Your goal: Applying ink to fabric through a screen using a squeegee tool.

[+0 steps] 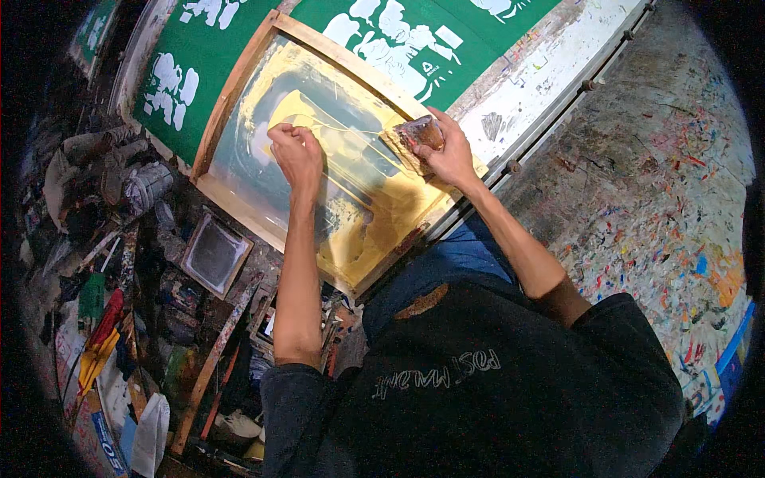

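Observation:
A wooden-framed printing screen (231, 109) lies tilted across the view, its mesh smeared with yellow ink (349, 251). My right hand (451, 152) grips a short squeegee (412, 143) by its stained wooden handle, near the frame's right-hand side. Yellow ink coats the squeegee's blade end, and thin strands of ink stretch across the mesh from it. Over the upper middle of the screen is my left hand (297, 155), fingers curled in; I see nothing held in them. Whether its fingertips touch the mesh cannot be told.
Green sheets with white printed figures (394, 42) lie on the long table beyond the screen. A metal rail with knobs (513, 166) runs along its edge. At the left are a small framed screen (216, 251), a paint-stained wooden strip (218, 358) and clutter. Paint spots the floor (645, 227).

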Motion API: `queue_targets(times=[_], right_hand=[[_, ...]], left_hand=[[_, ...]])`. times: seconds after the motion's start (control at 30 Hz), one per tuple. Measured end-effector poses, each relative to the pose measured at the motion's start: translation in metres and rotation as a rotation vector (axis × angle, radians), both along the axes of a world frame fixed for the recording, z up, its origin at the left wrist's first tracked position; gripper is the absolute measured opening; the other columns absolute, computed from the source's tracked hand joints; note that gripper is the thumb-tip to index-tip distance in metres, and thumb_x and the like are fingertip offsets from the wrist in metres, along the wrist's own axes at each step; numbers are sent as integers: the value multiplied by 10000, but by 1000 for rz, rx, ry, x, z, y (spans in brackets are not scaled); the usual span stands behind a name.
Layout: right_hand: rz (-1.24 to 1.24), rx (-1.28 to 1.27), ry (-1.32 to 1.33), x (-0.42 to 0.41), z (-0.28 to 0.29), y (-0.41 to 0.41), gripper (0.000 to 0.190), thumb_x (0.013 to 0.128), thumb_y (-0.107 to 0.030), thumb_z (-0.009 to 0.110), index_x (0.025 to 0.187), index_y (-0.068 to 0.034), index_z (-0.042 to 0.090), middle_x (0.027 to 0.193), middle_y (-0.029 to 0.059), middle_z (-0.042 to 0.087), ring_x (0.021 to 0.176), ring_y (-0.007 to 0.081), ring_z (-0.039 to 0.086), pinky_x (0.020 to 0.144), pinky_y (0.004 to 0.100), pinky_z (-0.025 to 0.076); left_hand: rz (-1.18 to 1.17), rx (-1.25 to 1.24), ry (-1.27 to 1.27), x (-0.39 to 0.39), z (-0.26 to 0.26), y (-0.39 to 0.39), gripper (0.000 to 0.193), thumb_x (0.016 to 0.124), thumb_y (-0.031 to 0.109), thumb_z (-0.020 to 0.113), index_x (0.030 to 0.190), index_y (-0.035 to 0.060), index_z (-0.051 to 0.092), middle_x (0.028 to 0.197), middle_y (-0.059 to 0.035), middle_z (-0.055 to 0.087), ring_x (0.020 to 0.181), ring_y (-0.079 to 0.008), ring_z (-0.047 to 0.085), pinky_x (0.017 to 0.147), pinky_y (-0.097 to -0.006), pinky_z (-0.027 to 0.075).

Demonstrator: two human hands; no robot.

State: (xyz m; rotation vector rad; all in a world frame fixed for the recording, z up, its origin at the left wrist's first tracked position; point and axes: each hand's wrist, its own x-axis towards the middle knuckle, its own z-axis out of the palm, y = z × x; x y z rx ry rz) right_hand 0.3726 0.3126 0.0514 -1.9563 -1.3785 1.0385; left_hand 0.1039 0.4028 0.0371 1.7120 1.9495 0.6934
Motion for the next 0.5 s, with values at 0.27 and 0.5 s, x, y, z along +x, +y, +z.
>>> queue_targets(times=[0.27, 0.5], right_hand=[[-41, -38, 112, 1, -1, 0, 650, 742, -238, 822, 1316, -15, 616, 1454, 177, 515, 1318, 383, 495, 1116, 447, 398], [-77, -12, 133, -1, 3, 1, 660, 731, -236, 848, 1306, -7, 618, 1426, 213, 535, 1296, 379, 522, 1091, 444, 423]], left_hand=[[74, -77, -279, -6, 8, -1, 355, 919, 85, 652, 1090, 4, 352, 928, -169, 616, 838, -246, 609, 789, -388, 481], [201, -37, -961, -20, 32, -16, 451, 912, 1, 694, 1136, 76, 310, 982, -170, 682, 936, -182, 619, 881, -328, 487]])
